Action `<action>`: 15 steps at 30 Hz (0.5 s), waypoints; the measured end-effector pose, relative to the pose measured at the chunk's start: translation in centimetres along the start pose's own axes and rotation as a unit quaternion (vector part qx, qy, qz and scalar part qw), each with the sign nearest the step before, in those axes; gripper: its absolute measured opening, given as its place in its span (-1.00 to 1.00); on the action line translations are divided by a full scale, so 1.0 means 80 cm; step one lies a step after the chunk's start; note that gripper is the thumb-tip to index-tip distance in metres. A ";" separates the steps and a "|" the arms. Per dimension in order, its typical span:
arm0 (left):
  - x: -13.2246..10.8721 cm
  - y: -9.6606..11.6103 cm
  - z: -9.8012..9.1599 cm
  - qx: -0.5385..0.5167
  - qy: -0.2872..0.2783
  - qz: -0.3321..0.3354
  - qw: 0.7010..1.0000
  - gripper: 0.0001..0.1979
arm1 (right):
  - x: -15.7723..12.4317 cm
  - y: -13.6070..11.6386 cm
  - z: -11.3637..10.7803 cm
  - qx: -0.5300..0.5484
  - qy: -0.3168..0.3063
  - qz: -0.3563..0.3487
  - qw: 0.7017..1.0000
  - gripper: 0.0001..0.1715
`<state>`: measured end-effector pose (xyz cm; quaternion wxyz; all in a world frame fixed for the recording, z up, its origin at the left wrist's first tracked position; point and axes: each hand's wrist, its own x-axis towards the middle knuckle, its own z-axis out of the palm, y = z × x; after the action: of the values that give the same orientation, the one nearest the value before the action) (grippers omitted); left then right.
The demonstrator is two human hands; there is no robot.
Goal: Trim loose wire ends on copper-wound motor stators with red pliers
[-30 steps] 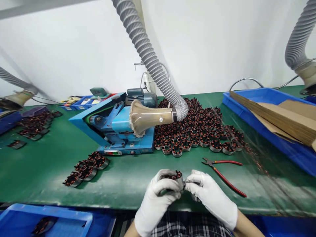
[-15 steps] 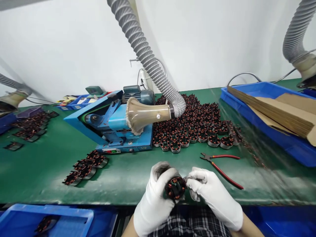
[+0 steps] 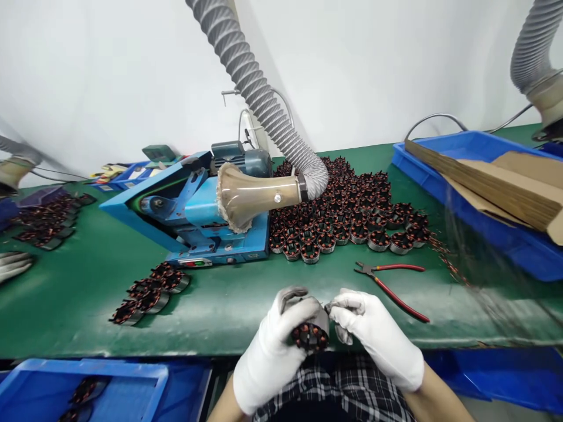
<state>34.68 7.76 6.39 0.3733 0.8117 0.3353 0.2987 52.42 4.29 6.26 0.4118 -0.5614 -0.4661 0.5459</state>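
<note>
My left hand [image 3: 281,334], in a white glove, is closed around a motor stator [image 3: 311,335] with a grey metal ring and copper windings. The stator is tilted, its wound end facing down toward me. My right hand [image 3: 365,325], gloved too, pinches something small and dark at the stator's upper right edge; the fingers mostly hide it. Red-handled cutting pliers [image 3: 387,281] lie spread on the green bench beyond my right hand. A short double row of stators [image 3: 149,293] sits on the bench to the left.
A blue belt machine [image 3: 206,217] with a hose-fed suction hood [image 3: 259,196] stands ahead. Many stators [image 3: 334,217] crowd beside it. A blue tray [image 3: 492,246] at right holds cardboard. At lower left, another blue tray [image 3: 127,387] contains stators. A co-worker's gloved hand [image 3: 15,265] shows at the left edge.
My left hand has tipped the stator, so its metal side now shows on top and the wound end points lower. A co-worker's gloved hand has appeared at far left. The view has shifted slightly.
</note>
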 end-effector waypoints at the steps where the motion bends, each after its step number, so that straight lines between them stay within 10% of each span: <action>1: 0.002 -0.001 0.000 -0.039 -0.037 -0.007 0.999 -0.55 | 0.000 0.001 0.001 -0.037 0.021 -0.018 0.999 -0.70; 5: 0.004 -0.013 0.010 -0.087 -0.093 0.002 0.992 -0.73 | 0.003 0.016 0.007 -0.171 0.116 -0.067 0.976 -0.72; 10: -0.008 -0.058 0.041 0.141 0.026 0.055 0.988 -0.40 | 0.025 0.056 0.006 -0.101 -0.068 0.035 0.992 -0.71; 15: 0.001 -0.077 0.044 0.145 -0.047 -0.010 0.988 -0.50 | 0.049 0.057 -0.007 -0.222 -0.127 0.007 0.967 -0.77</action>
<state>35.29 9.44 -0.45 0.2700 0.8667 0.3659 0.2050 53.22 7.12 0.94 0.2103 -0.5684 -0.6199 0.4984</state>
